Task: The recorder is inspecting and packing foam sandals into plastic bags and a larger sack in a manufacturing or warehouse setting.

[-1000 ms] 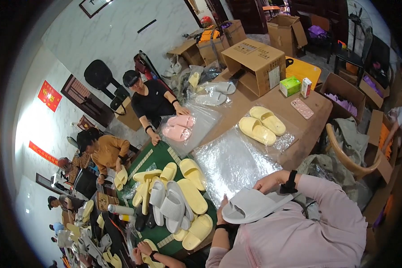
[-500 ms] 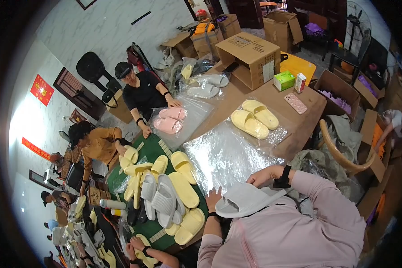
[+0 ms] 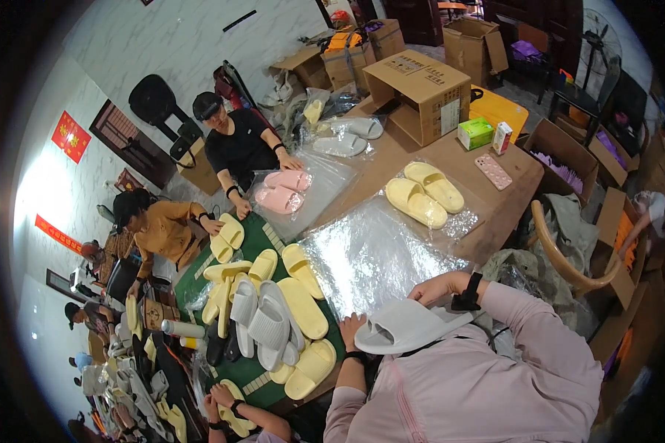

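Observation:
A pale grey slipper [image 3: 400, 329] is held close to my chest, above the near edge of the table. My left hand [image 3: 352, 326] grips its left end with the fingers spread along the rim. My right hand [image 3: 439, 286], with a dark band at the wrist, holds the right end from above. A large clear plastic bag [image 3: 373, 251] lies flat on the brown table just beyond the slipper. Pink sleeves cover both my forearms.
A yellow slipper pair [image 3: 425, 193] lies on another bag, a pink pair [image 3: 282, 189] by a person in black. Several grey and yellow slippers cover a green mat [image 3: 253, 238]. An open cardboard box [image 3: 421, 92], a small green box [image 3: 474, 133] and a wooden chair [image 3: 569, 260] stand around.
Both hands have kept their hold on the grey slipper, which barely moved. The view has shifted a little, so the table and the people slid slightly in the picture.

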### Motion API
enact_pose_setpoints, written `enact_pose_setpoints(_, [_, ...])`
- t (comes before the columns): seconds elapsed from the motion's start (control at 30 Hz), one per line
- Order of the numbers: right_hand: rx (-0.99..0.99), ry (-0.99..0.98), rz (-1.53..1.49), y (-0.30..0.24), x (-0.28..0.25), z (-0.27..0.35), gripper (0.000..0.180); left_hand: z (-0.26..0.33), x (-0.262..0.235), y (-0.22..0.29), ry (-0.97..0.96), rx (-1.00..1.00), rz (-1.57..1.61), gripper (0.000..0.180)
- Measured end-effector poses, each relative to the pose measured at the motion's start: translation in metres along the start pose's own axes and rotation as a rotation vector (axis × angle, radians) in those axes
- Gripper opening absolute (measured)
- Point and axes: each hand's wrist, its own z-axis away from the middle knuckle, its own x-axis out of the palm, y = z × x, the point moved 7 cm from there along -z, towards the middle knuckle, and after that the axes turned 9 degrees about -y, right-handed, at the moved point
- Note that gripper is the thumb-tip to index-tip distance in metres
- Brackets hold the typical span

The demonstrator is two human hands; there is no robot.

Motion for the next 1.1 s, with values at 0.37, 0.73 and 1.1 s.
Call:
enact_pose_setpoints(0.37, [-0.289,0.223,-0.319,0.019,-0.043,0.018,0.030,0.027,-0.104,-0.073,0.603,-0.455,0.447,0.010])
enact_pose_setpoints(0.73, [-0.421,0.835,-0.579,0.062,-0.116,0.016,0.034,0.032,-0.124,-0.084,0.569,-0.454,0.503,0.013])
enact_pose_setpoints(1.1, [-0.247,1.069,-0.341,0.040,-0.106,0.008,0.030,0.105,-0.183,-0.167,0.921,-0.817,0.562,0.017])
